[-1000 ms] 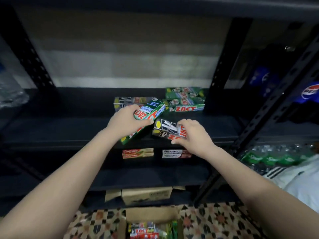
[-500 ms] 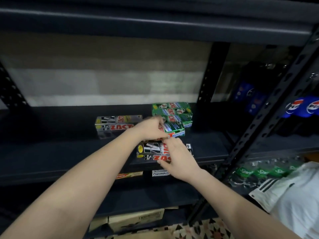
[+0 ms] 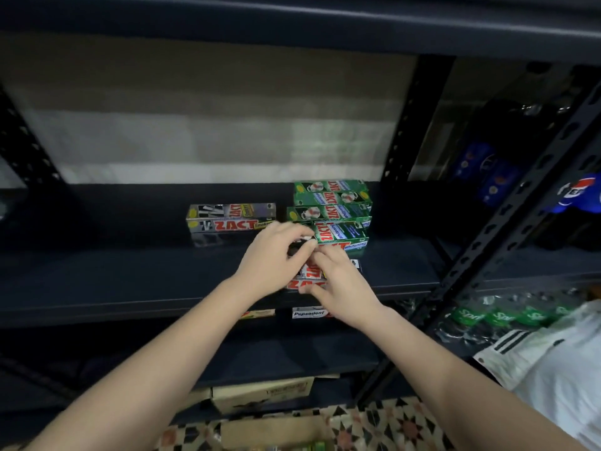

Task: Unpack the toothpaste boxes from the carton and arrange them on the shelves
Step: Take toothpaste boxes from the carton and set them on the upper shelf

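Observation:
On the dark middle shelf (image 3: 130, 275), my left hand (image 3: 273, 255) grips the left end of a green Zact toothpaste box (image 3: 344, 232), which lies just in front of a stack of green Zact boxes (image 3: 331, 198). Nearer the shelf's front edge, my right hand (image 3: 341, 288) holds a grey Zact box (image 3: 309, 275), with fingers on top and thumb on its front face. Two more grey Zact boxes (image 3: 231, 219) are stacked to the left. The open carton (image 3: 270, 431) is on the floor below, and its contents are mostly out of view.
One shelf down lie a Pepsodent box (image 3: 309, 313) and a Colgate box (image 3: 260, 314). A cardboard box (image 3: 260, 392) sits on the lowest shelf. The neighbouring rack holds Sprite bottles (image 3: 500, 317) and Pepsi bottles (image 3: 579, 193). A white garment (image 3: 553, 369) is at the right.
My left hand carried the green box to the back right and set it down in front of the green stack. My right hand lowered the grey box onto the shelf's front.

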